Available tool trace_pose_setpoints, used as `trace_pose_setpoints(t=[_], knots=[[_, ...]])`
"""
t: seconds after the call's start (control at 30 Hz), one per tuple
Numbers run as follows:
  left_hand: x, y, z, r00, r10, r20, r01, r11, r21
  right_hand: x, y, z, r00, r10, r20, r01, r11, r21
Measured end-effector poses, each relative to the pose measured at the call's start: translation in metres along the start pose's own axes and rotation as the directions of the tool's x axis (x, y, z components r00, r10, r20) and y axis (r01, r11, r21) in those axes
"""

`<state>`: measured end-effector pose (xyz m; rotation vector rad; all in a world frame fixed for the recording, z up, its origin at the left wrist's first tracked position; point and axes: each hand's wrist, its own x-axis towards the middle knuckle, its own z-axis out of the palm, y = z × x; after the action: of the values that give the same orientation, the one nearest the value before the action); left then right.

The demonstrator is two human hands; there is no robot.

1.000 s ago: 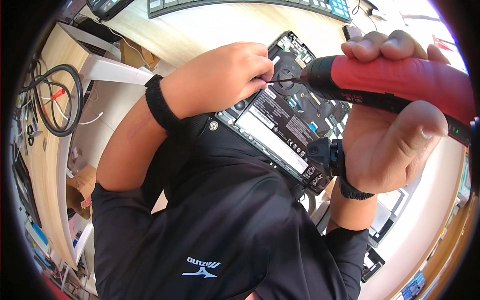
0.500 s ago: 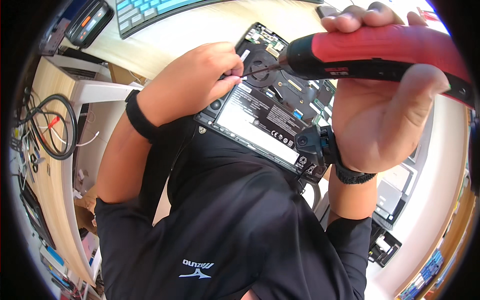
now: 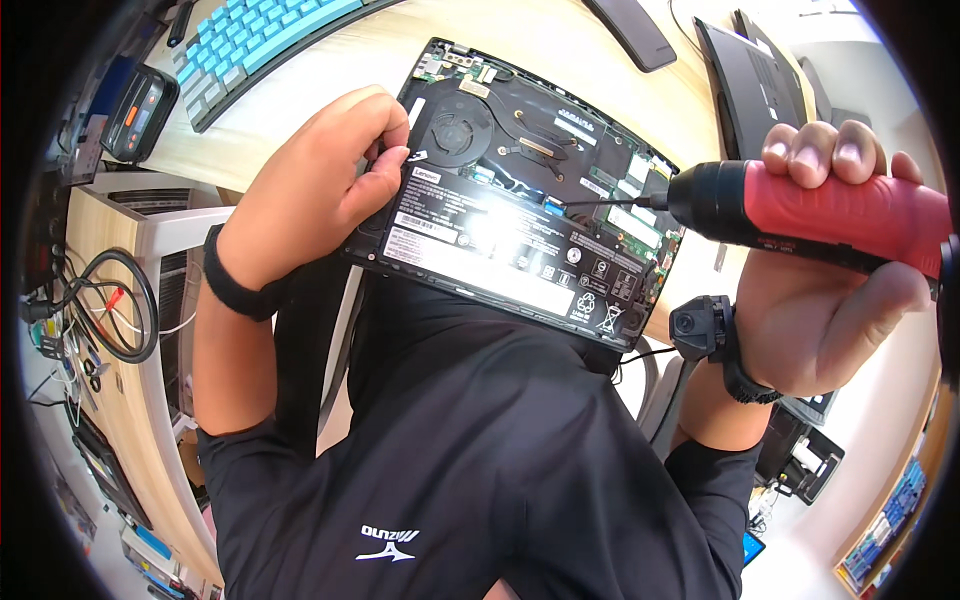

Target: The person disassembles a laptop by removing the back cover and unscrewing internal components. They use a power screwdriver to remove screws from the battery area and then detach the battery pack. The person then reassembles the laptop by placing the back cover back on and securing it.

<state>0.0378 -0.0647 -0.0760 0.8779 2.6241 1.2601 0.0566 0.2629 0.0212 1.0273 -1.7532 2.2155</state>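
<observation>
Two hands were well apart in my head view, one on either side of the opened laptop (image 3: 570, 140), which lay by the near edge of the desk (image 3: 305, 95) and over the lap, its insides facing up. The right hand (image 3: 805, 310) was wrapped around a red and black electric screwdriver (image 3: 825, 212), fingers over the top and thumb along the lower side. I saw its thin bit (image 3: 615, 203) pointing left across the laptop, the tip by a blue connector (image 3: 554, 208) at the upper edge of the battery (image 3: 600, 275); whether it touched, I could not tell. Half a second earlier that tip had been at the fingers of the left hand (image 3: 315, 185), so the two had parted. The left hand was at the laptop's left side, near the fan (image 3: 458, 130), its fingers curled in toward the thumb; I could not tell if anything was pinched there. My view had shifted too, showing more of a dark phone (image 3: 630, 32) and, at right, a second dark laptop (image 3: 752, 88).
</observation>
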Motion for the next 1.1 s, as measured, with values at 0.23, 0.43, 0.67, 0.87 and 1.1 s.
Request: trace_pose_setpoints(t=[0.23, 0.43, 0.67, 0.87, 1.1], knots=[[0.01, 0.037, 0.003, 0.999, 0.037, 0.032, -0.032, 0.989, -0.145, -0.017, -0.005, -0.005, 1.0, 0.018, -0.009, -0.019, 0.999, -0.029], [0.031, 0.056, 0.015, 0.97, 0.224, 0.091, -0.211, 0.969, -0.132, -0.03, -0.015, -0.011, 1.0, 0.01, -0.02, -0.012, 0.996, -0.09], [0.051, 0.062, 0.039, 0.935, 0.309, 0.176, -0.31, 0.951, -0.023, -0.039, -0.01, -0.021, 0.999, -0.003, -0.04, -0.003, 0.987, -0.164], [0.058, 0.06, 0.052, 0.933, 0.317, 0.171, -0.301, 0.947, -0.11, -0.041, -0.005, -0.02, 0.997, -0.017, -0.075, 0.005, 0.988, -0.154], [0.066, 0.06, 0.046, 0.917, -0.032, 0.399, 0.268, 0.789, -0.552, -0.043, -0.001, -0.021, 0.998, -0.021, -0.063, 0.009, 0.982, -0.187]])
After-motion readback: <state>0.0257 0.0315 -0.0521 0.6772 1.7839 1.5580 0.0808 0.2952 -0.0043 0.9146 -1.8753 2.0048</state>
